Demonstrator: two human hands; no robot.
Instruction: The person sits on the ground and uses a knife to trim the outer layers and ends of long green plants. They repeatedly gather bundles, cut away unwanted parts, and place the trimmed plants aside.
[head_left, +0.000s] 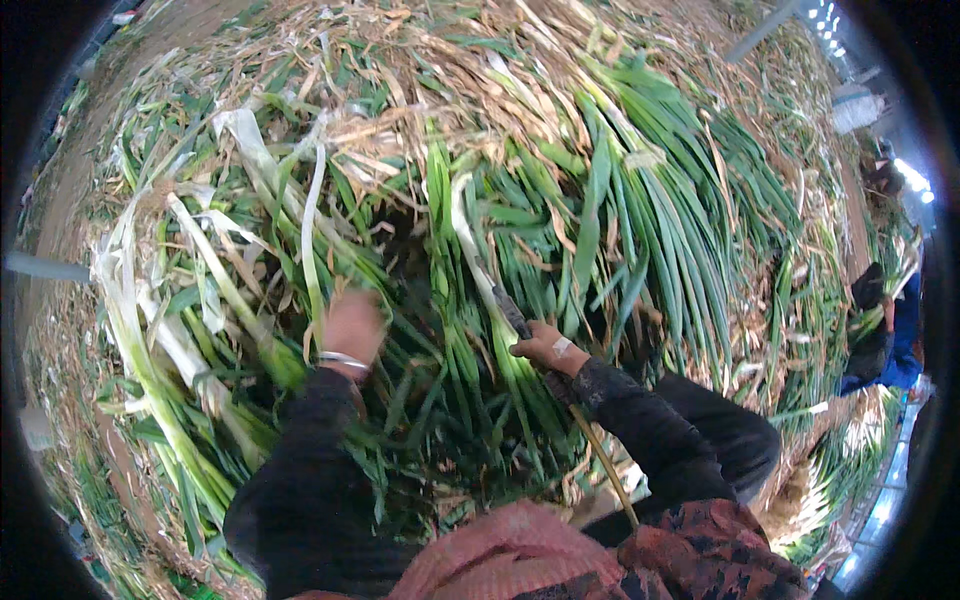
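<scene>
My right hand (551, 349), with a strip of white tape near the wrist, is closed around a slim dark hand tool (510, 309). A yellowish hose (604, 457) runs from below that hand toward my body, so the tool may be an air blow gun. Its tip lies against or just over a long green onion (465, 217) with a white shank. Blurred, my left hand (352, 326) wears a pale bangle at the wrist. A thin pale onion stalk (311, 217) rises right beside it; whether the fingers grip it cannot be told.
Peeled-looking green onions (176, 352) lie at left. A bundle of green onion leaves (667, 210) spreads at right. Dry husks (375, 124) cover the ground ahead. More onions (806, 495) lie lower right, and a co-worker's blue-clad leg (904, 337) shows at the right rim.
</scene>
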